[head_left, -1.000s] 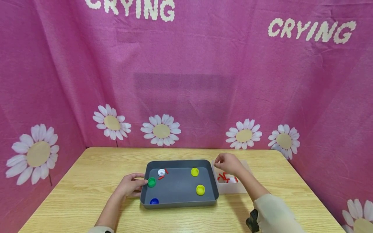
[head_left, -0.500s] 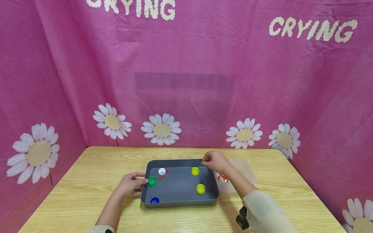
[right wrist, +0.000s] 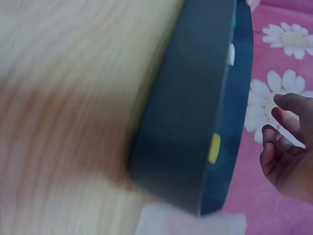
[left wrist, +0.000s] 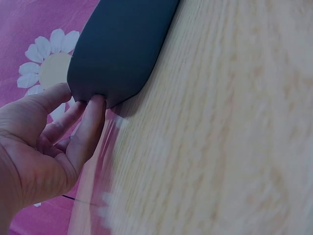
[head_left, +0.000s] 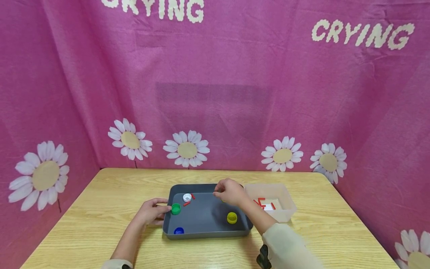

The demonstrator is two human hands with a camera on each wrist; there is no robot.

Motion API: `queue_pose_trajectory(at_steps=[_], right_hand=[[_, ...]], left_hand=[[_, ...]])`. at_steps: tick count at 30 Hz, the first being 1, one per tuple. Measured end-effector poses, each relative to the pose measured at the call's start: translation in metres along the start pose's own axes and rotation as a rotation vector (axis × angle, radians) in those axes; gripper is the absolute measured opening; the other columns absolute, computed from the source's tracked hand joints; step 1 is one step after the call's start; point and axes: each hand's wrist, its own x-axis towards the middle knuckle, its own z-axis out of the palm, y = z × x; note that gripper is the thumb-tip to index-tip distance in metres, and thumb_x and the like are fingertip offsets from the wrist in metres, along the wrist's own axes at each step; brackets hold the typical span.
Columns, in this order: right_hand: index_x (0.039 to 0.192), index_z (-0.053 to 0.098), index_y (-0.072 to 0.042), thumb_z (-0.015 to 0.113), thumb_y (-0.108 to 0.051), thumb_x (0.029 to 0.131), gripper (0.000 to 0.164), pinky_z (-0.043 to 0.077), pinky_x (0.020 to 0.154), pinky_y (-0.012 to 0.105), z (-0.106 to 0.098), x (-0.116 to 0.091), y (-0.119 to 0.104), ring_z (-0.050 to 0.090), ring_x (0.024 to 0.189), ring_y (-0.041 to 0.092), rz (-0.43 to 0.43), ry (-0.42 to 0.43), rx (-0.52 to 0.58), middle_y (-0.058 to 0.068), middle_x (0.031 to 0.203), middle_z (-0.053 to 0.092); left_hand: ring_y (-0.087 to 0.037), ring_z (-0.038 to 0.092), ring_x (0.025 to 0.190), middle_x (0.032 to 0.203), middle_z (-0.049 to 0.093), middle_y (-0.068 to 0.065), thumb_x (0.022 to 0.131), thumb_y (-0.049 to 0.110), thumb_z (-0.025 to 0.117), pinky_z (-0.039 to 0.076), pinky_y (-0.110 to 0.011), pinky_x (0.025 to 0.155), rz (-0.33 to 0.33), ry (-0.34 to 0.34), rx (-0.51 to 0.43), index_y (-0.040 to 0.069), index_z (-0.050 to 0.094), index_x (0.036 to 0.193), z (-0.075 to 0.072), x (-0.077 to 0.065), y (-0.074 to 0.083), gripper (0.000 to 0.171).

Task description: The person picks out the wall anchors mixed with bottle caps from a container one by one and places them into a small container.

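My left hand (head_left: 151, 213) grips the left end of a dark grey tray (head_left: 205, 236), its fingertips at the end wall in the left wrist view. Inside the tray lie a green cap (head_left: 175, 209), a white cap (head_left: 187, 197), a blue cap (head_left: 179, 231) and two yellow caps, the nearer yellow cap (head_left: 231, 218) in full view. Two red sticks lie beside the white cap, one red stick (head_left: 186, 204) in front of it. My right hand (head_left: 230, 191) hovers over the tray's back right part, fingertips drawn together on a small red stick that they hide. It partly covers the farther yellow cap.
A translucent plastic box (head_left: 287, 215) stands against the tray's right end, with several red sticks (head_left: 273, 206) on its bottom. Both rest on a wooden table (head_left: 134, 183). Pink cloth (head_left: 215, 112) with daisies hangs behind and at both sides.
My right hand has moved left from above the box to above the tray; a reddish bit showed between its fingers half a second ago. My left hand has stayed at the tray's end.
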Motion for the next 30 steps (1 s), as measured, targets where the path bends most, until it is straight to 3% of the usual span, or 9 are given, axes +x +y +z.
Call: queue_pose_trajectory(at_steps=[7,15,30], right_hand=[[0.086,0.069,-0.014,0.069,-0.028,0.084,0.014,0.039,0.053,0.024,0.028,0.001,-0.014,0.049,0.063,0.008,0.011,0.020,-0.018,-0.003,0.076,0.058],[0.084,0.068,-0.015,0.072,-0.033,0.080,0.019,0.040,0.053,0.024,0.060,0.002,-0.031,0.049,0.065,0.009,0.099,0.060,-0.019,-0.001,0.082,0.055],[0.082,0.067,-0.015,0.074,-0.037,0.076,0.023,0.044,0.058,0.029,0.091,0.011,-0.044,0.055,0.072,0.013,0.230,0.111,-0.044,0.000,0.084,0.060]], left_hand=[[-0.018,0.066,0.069,0.086,0.070,-0.010,0.085,0.012,0.067,0.057,-0.033,0.060,0.004,-0.001,-0.005,-0.003,0.051,0.125,-0.002,-0.001,0.000,0.046],[-0.018,0.066,0.069,0.088,0.069,-0.010,0.085,0.012,0.067,0.058,-0.035,0.062,-0.002,0.011,0.002,-0.002,0.052,0.124,-0.002,0.000,-0.001,0.044],[-0.017,0.065,0.069,0.090,0.066,-0.013,0.085,0.012,0.067,0.058,-0.037,0.063,-0.015,0.030,-0.001,-0.001,0.054,0.123,0.000,0.002,-0.002,0.042]])
